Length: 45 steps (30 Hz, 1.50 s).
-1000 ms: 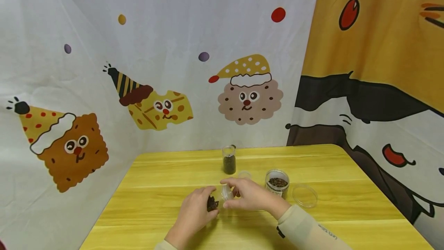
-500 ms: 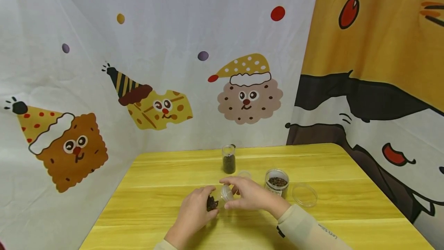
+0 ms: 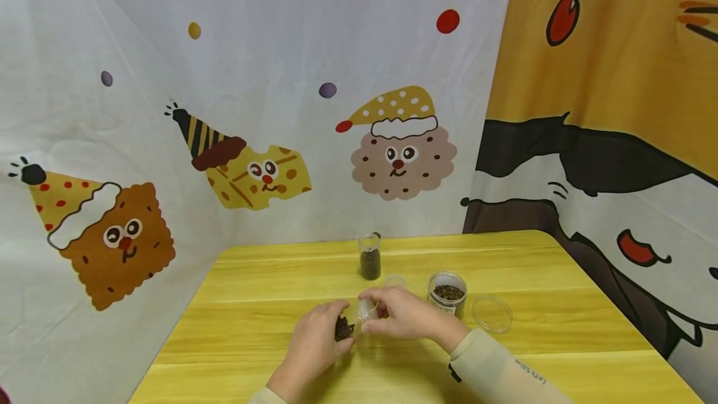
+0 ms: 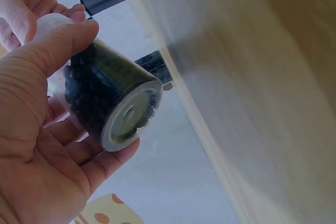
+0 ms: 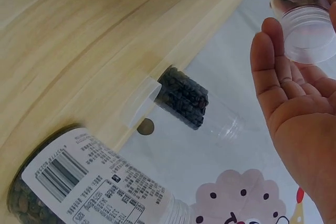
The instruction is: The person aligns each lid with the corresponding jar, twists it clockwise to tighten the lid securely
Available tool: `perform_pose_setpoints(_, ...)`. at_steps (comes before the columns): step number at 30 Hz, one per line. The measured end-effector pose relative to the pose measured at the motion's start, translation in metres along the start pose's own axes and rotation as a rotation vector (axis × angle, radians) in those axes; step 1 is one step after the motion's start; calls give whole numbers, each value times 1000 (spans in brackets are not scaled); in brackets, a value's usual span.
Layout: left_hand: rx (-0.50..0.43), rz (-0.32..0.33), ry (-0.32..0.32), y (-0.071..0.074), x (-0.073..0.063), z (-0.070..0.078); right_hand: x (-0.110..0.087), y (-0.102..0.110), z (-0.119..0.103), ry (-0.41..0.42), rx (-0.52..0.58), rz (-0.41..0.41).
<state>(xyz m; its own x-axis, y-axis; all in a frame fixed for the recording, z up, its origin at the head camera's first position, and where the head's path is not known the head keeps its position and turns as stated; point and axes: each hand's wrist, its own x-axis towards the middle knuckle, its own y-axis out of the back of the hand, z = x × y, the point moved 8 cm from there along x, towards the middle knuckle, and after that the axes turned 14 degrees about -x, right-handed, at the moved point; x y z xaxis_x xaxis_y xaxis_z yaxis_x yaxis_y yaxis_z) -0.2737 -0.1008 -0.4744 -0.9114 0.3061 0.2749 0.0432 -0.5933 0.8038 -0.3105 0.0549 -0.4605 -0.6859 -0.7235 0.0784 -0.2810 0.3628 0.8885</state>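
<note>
Yellow table (image 3: 241, 310) (streaky), blackish jar contents (image 4: 90, 95).

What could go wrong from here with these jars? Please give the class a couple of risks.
The left hand holds a tilted small jar; if its mouth is unsealed, which I can't tell, the dark pieces might spill. The right hand is close to the uncovered wide jar, so a careless move could knock it over.

A pale yellow wood-grain counter (image 3: 235, 329) stood before a white cloth (image 3: 269, 36) printed with a square biscuit (image 3: 140, 267), a cheese wedge (image 3: 263, 186) and a round biscuit (image 3: 404, 182), all in hats; at right, an orange panel (image 3: 622, 80) adjoined it.
</note>
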Motion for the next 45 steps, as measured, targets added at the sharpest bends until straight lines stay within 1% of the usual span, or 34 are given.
perform_pose_setpoints(4, -1, -2, -1, 0, 0, 1, -1, 0, -2, 14, -21, -6)
perform_pose_setpoints(10, 19, 11, -4, 1, -1, 3, -1, 0, -2, 7, -34, -16)
perform_pose_setpoints(18, 76, 75, -14, 4, 0, 9, -2, 3, -2, -13, -13, -1)
perform_pose_setpoints(20, 68, 76, -7, 5, 1, 8, -3, 4, -1, -12, 6, 9)
perform_pose_setpoints(23, 31, 64, 10, 5, 1, 6, -3, 5, -1, -5, 27, 31)
perform_pose_setpoints(27, -52, 28, 12, 4, 2, 1, -3, 8, -2, 15, 3, 63)
perform_pose_setpoints(31, -108, -12, -1, 3, 1, -1, -2, 10, -5, 46, -31, 74)
perform_pose_setpoints(36, -109, -25, -11, 3, -1, 4, -2, 10, -9, 72, -64, 56)
perform_pose_setpoints(39, -103, -8, -10, 4, -1, 6, -3, 12, -10, 63, -79, 44)
perform_pose_setpoints(45, -50, 29, -6, 4, -2, 10, -5, 13, -10, 29, -100, 41)
